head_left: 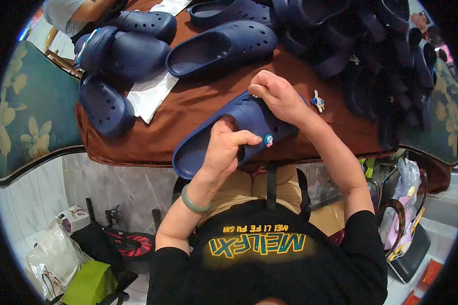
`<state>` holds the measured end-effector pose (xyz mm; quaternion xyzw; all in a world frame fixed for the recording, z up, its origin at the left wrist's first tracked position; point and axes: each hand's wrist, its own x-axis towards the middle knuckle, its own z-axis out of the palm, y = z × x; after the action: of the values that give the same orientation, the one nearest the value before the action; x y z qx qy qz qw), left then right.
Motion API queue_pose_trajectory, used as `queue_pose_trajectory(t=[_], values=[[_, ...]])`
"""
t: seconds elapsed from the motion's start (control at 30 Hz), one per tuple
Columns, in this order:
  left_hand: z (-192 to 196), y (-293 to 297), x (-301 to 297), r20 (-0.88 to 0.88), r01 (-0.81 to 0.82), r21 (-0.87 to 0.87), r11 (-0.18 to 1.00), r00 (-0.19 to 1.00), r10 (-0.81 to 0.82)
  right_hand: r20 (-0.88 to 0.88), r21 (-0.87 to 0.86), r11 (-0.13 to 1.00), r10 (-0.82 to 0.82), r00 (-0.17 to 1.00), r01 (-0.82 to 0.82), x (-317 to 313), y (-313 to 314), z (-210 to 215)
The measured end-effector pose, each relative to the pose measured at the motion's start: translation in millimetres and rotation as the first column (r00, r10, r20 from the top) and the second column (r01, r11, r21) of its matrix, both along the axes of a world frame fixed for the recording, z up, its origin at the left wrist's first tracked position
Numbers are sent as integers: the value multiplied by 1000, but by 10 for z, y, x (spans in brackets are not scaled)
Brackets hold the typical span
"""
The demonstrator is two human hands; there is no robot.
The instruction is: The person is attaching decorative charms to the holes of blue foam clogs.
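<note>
A navy-blue clog (191, 145) with holes in its upper lies tilted at the table's near edge, in front of me. My left hand (224, 145) grips it, fingers inside the foot opening and thumb on top. Beside that thumb, a small round blue-and-white shoe charm (268, 140) with a pink bit sits on the upper. My right hand (280, 99) is closed in a pinch at the far part of the upper; a tiny white bit shows under its fingers, the rest hidden. To the right on the cloth lies a white charm (318, 101) with blue and yellow parts.
A brown cloth (152, 147) covers the table. More navy clogs (224, 48) lie beyond, with a dark heap of clogs (376, 61) at right. White paper (152, 96) lies at left. Another person's arm (91, 10) shows at the far left. Bags (61, 254) stand on the floor.
</note>
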<state>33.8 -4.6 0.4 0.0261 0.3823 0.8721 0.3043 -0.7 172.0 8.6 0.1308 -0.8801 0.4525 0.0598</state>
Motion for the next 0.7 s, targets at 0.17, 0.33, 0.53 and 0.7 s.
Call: queue_pose_trajectory(t=[0.17, 0.33, 0.53, 0.7], values=[[-52, 6, 7, -29, 17, -13, 1000, 999, -18, 136, 11, 998, -61, 989, 60, -25, 7, 47], [-69, -35, 39, -30, 22, -12, 1000, 999, -22, 148, -50, 998, -33, 988, 41, 3, -19, 71], [-36, -66, 69, -46, 127, -40, 991, 991, -129, 77, 63, 979, 189, 979, -194, 71, 127, 197], [30, -94, 89, -39, 217, -37, 975, 975, -219, 112, 279, 894, 331, 937, -349, -31, 193, 385]])
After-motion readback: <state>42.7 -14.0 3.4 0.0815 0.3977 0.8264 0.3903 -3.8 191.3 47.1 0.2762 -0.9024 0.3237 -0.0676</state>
